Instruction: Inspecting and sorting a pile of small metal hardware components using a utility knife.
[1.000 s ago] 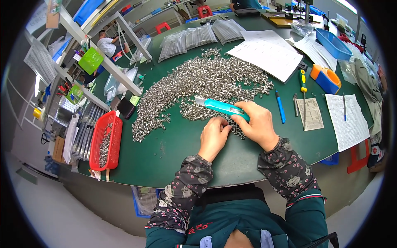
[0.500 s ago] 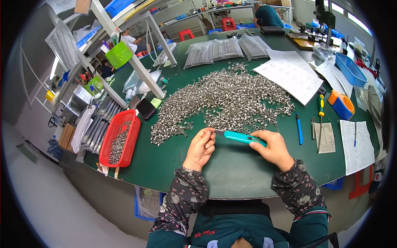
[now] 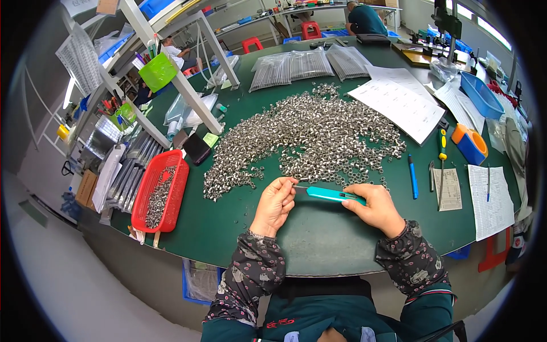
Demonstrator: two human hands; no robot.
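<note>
right hand (image 3: pixel 379 210): my fingers are wrapped around the right end of a teal tool (image 3: pixel 333 196), grasping it firmly; the tool runs leftward out of my grip, lying almost level above the green table (image 3: pixel 319 245).
left hand (image 3: pixel 274 205): my fingertips are pinched together at the tool's thin metal tip, where a small silver part seems to sit, though it is too small for me to be sure.
teal tool: it bridges my two hands, near the table's near edge, with the body on the right and the tip on the left.
metal rings (image 3: pixel 310 137): a wide silver heap spreads just beyond my hands, its near fringe close to the tool.
red basket (image 3: pixel 159 191): to the left of my left hand, well apart, with more silver parts inside.
blue pen (image 3: pixel 412 176): right of the heap, beyond my right hand.
yellow screwdriver (image 3: pixel 441 162): just right of the pen.
papers (image 3: pixel 401 100): far right of the heap, lying flat.
orange block (image 3: pixel 470 143): on the right, past the screwdriver.
</note>
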